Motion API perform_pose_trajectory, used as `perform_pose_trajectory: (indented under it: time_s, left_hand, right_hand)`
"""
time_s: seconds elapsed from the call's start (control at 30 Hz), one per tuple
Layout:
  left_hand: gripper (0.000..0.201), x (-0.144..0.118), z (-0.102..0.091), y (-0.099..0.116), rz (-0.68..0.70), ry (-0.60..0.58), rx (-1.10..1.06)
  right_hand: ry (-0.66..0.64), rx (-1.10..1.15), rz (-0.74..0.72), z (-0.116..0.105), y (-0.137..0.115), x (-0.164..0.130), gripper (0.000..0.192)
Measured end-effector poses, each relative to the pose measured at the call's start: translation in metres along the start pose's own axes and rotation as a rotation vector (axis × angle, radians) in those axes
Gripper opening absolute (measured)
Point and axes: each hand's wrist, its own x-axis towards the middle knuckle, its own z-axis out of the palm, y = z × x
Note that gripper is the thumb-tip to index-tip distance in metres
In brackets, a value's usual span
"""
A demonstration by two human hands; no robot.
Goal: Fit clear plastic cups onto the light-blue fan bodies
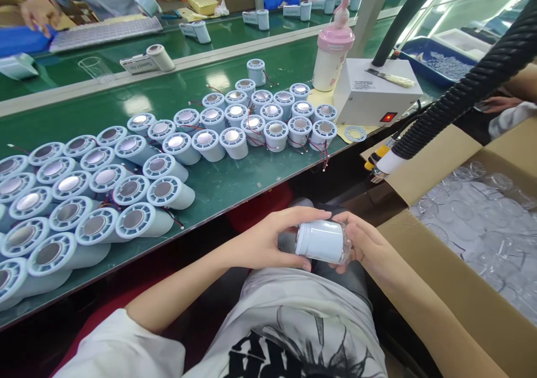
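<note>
White cylinder point(321, 241) lies sideways between both hands — left point(268, 238), right point(367, 246).

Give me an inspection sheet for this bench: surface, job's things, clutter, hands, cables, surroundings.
Surface: green bench top.
Job's things: white cylinder held over the lap; rows of like cylinders on the bench.
Clutter: pink bottle, white box with a lit red switch.
Hands: left hand and right hand both grip the white cylinder.
Cables: thin red and black wires; black ribbed hose.
Surroundings: cardboard box of clear parts; other people's hands behind.
</note>
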Motion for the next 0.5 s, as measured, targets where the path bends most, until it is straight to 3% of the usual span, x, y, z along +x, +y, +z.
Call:
perform_pose_trajectory:
  time_s: [0.33, 0.5]
  left_hand:
    - [0.080, 0.0010, 0.0001, -0.0011, 0.046, -0.010, -0.010]
    - [0.083, 0.0024, -0.0010, -0.0091, 0.125, -0.019, 0.031]
  right_hand:
    - [-0.028, 0.087, 0.184, 0.0093, -0.0012, 0.0055, 0.064]
    - [-0.124, 0.149, 0.357, 0.0078, -0.0013, 0.0083, 0.067]
